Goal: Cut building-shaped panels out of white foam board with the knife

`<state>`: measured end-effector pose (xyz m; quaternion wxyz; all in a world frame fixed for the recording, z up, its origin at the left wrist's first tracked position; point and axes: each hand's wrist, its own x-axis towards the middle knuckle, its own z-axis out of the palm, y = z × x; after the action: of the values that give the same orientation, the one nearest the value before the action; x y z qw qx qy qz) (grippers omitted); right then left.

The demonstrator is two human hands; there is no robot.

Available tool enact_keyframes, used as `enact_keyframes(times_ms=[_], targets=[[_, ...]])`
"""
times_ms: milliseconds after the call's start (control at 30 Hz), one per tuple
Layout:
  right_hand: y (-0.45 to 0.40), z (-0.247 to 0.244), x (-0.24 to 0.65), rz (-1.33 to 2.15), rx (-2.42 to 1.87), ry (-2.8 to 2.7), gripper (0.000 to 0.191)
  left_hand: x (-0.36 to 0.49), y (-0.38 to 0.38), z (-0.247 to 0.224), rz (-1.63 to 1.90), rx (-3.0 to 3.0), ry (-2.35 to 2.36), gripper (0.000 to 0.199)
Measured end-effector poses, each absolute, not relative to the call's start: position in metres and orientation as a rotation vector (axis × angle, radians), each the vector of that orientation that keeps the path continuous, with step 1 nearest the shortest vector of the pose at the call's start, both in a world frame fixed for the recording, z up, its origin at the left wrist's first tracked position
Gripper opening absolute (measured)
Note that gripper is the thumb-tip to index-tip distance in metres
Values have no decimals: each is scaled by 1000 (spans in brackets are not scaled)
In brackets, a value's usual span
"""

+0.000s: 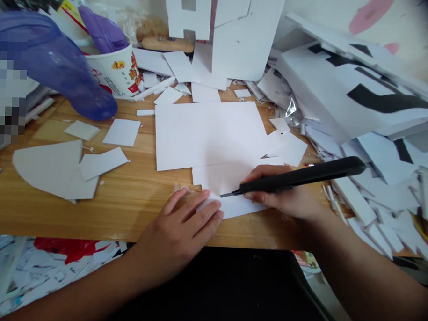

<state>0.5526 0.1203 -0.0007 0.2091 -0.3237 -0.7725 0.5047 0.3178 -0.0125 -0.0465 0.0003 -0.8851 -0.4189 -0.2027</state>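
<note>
My right hand point(276, 193) is closed around a black utility knife point(301, 175), its blade pointing left and its tip at the surface of a white foam board piece point(240, 208). My left hand point(187, 220) lies flat with fingers stretched out, the fingertips pressing the left part of that piece close to the blade. Just beyond lies a larger white board point(208, 132), which borders or overlaps the smaller piece; I cannot tell which. Whether the blade has sunk into the board cannot be made out.
Board offcuts point(55, 169) lie on the wooden table point(127, 218) at left. A paper cup point(115, 70) and a translucent purple-blue object point(63, 61) stand behind them. White cut-out boards point(242, 49) lean at the back. Printed sheets point(343, 90) and scraps pile up on the right.
</note>
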Motion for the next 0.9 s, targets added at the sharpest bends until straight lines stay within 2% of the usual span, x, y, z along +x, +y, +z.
enact_keyframes(times_ms=[633, 900], targets=[[124, -4, 556, 1389, -791, -2254, 14, 318, -13, -44, -649, -2759, -1301, 31], [132, -5, 560, 1491, -753, -2311, 17, 318, -12, -43, -660, -2749, -1316, 28]])
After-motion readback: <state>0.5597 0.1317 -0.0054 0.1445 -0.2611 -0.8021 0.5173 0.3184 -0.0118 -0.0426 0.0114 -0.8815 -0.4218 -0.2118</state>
